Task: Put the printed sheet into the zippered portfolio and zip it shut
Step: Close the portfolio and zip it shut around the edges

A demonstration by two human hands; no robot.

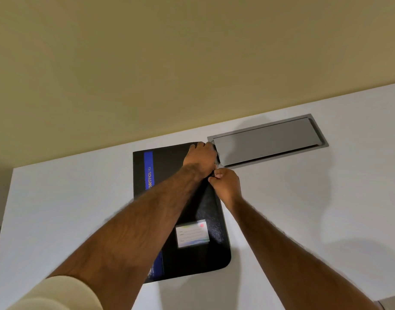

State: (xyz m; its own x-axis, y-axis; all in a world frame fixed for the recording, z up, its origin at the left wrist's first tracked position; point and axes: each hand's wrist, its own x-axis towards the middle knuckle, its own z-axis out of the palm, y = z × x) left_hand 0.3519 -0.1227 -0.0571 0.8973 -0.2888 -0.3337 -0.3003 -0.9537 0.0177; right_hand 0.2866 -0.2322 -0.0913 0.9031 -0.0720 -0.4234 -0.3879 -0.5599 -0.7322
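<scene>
Right fingers (219,176): curled tight, thumb against forefinger, pinching a small dark tab (212,173) at the portfolio's right edge; the tab is too small to make out in detail.
Right hand (227,185): knuckles up, just off the portfolio's right side, with the bare forearm running back to the lower right.
Left fingers (202,145): bent down over the far right corner of the portfolio and gripping it; the fingertips are hidden behind the knuckles.
Left hand (199,157): sits on that corner, nearly touching the right hand, with the forearm lying diagonally across the cover.
Sleeve (58,294): cream, soft-looking fabric, pushed up on the left arm.
Portfolio (169,166): black, rectangular with rounded corners and a finely grained, slightly glossy cover; it lies flat and closed on the surface, near its far edge.
Stripe (149,168): a blue band down the cover's left side, with yellow lettering partly hidden by the arm.
Label card (192,233): a pale rectangular card under a clear pocket on the near right part of the cover.
Surface (303,209): white, smooth and matte.
Hatch (268,139): a long grey metal rectangle set flush into the surface, just right of the portfolio's far corner.
Wall (147,63): plain yellowish beige, behind the surface.
</scene>
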